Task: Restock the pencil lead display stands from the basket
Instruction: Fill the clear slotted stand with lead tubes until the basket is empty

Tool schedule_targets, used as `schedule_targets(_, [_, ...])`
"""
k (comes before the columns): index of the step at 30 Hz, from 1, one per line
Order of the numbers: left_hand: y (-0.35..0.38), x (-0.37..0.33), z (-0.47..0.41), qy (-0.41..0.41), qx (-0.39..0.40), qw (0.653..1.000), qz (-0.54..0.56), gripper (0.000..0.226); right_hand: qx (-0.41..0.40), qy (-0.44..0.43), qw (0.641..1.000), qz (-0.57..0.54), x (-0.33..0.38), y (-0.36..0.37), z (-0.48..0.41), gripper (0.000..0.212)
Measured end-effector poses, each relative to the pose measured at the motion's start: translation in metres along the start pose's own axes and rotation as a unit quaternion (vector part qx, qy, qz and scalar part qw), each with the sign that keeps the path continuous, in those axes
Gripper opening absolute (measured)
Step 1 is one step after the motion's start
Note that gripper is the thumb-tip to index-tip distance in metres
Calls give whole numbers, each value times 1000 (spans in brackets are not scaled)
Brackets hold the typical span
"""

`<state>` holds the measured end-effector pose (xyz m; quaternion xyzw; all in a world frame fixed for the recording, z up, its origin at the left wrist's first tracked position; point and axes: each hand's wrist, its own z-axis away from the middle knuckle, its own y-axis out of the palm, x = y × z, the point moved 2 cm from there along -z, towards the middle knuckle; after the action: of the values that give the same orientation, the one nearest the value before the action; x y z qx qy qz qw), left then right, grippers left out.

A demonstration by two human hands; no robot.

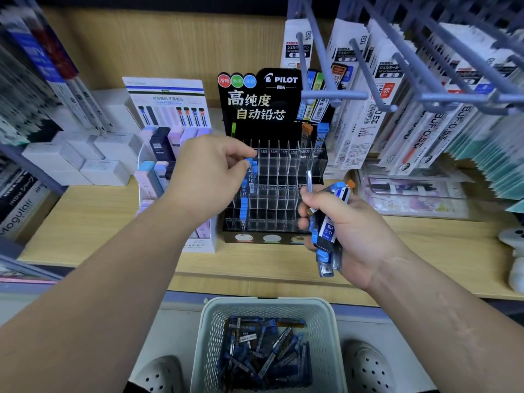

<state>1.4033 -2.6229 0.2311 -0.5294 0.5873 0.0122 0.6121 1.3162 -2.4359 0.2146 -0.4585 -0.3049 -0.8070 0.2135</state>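
Observation:
A black Pilot display stand [279,177] with clear tiered compartments sits on the wooden shelf, mostly bare, with several blue-capped lead cases in its left column. My left hand [211,171] pinches a blue lead case [251,165] at the stand's upper left slot. My right hand [344,225] grips a bundle of lead cases [326,236], blue ones and one orange-capped, just right of the stand's front. A white perforated basket [211,330] on the floor below holds several more lead cases [263,353].
A white pastel lead display [167,114] stands left of the black one. Metal hooks [354,89] with hanging refill packs jut out at upper right. White boxes [85,157] are stacked at left. My two shoes [368,367] flank the basket.

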Motion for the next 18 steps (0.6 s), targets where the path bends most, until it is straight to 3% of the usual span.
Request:
schedule_targets(9, [6,3,-4,29,-6,999,-16,17,-5,-2,1000,2,1,-3,-2,2])
schedule_targets(14, [15,8,-6,88,-2,993,-76,14,2,-1,1000,7,1,-4,-1,5])
schedule_targets(18, [19,12,-7,72,8,993,-92,15,5,3,1000,6,0,-4,-1,9])
